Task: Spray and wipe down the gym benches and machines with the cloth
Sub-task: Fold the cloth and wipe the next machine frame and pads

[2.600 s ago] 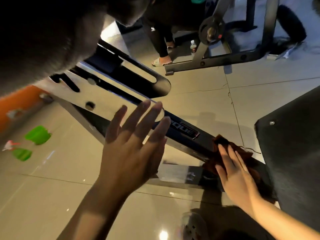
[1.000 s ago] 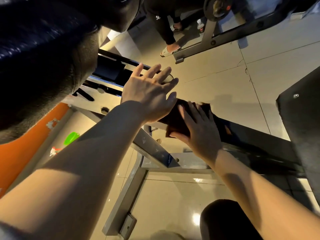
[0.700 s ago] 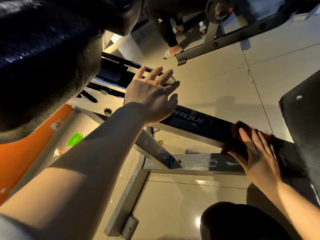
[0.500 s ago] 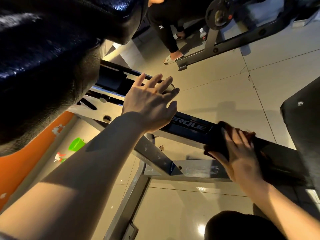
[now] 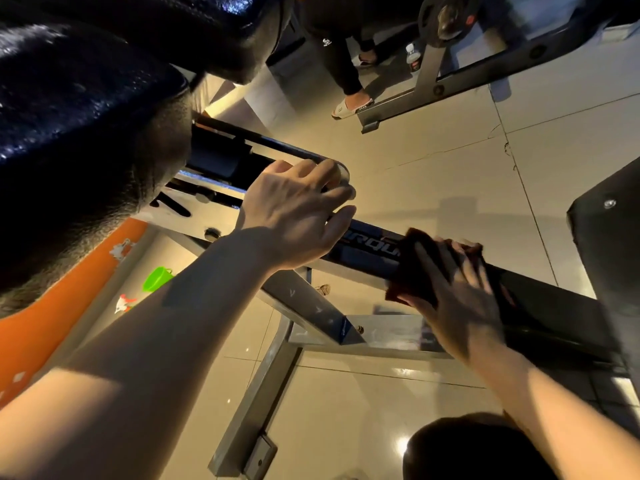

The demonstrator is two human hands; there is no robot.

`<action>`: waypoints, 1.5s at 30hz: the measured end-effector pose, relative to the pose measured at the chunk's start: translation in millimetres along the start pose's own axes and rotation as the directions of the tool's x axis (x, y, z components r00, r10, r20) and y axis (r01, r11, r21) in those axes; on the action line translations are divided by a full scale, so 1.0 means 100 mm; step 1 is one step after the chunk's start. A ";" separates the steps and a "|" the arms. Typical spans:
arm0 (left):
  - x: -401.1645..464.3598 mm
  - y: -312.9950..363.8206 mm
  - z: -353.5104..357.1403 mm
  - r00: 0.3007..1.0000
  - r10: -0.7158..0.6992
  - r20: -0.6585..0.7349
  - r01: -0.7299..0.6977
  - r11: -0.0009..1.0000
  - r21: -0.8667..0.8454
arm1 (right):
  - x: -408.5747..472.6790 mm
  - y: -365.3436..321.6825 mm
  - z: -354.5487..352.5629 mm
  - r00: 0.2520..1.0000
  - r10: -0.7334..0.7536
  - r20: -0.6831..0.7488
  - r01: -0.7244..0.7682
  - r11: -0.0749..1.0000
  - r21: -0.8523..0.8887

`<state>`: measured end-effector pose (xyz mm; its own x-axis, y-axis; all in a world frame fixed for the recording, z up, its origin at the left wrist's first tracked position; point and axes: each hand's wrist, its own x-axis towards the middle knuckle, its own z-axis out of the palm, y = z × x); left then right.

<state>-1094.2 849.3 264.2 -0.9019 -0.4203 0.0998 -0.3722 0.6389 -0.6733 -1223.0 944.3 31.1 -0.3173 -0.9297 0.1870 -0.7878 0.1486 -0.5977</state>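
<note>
The dark reddish-brown cloth lies draped over the black frame bar of the bench, just right of the partly covered white lettering on that bar. The right hand lies flat on top of the cloth, fingers straight and slightly spread, pressing it against the bar; the hand is a little blurred. The left hand rests further up the same bar, near its upper end, with the fingers bent over a rounded black metal bracket and the thumb lying along the bar's edge; how firmly it grips I cannot tell.

Under the bar a grey steel brace slants down to a horizontal grey crosspiece, and a grey leg runs on to a foot plate on the floor. A large black glossy pad fills the upper left, with a pale perforated plate below it. Another black pad with a screw head stands at the right edge.

The floor is of large glossy beige tiles with thin joints and a crack, and it reflects ceiling lights. At the left an orange strip runs along the wall base, with a small green tub beside it. At the top, a second person's legs in dark trousers and pale sandals stand next to another machine carrying a weight plate, with a small bottle by its frame.
</note>
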 end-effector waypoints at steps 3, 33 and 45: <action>0.00 0.00 0.02 0.999 -0.005 -0.034 0.006 1.000 0.009 | -0.35 0.64 0.04 0.990 0.134 0.049 -0.136 0.990 0.043; 0.05 0.00 0.10 0.994 -0.051 -0.097 0.046 0.997 -0.056 | -0.59 1.08 0.06 0.968 0.212 0.138 -0.188 0.968 -0.169; 0.04 0.00 0.11 0.992 -0.051 -0.112 0.043 0.997 -0.067 | 0.35 -0.90 -0.10 0.991 -0.108 -0.082 0.107 0.994 -0.021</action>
<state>-1095.2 840.3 256.5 -0.9008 -0.3772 0.2151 -0.4246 0.6616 -0.6181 -1168.5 902.3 99.0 -0.2726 -0.9094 0.3141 -0.8279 0.0554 -0.5581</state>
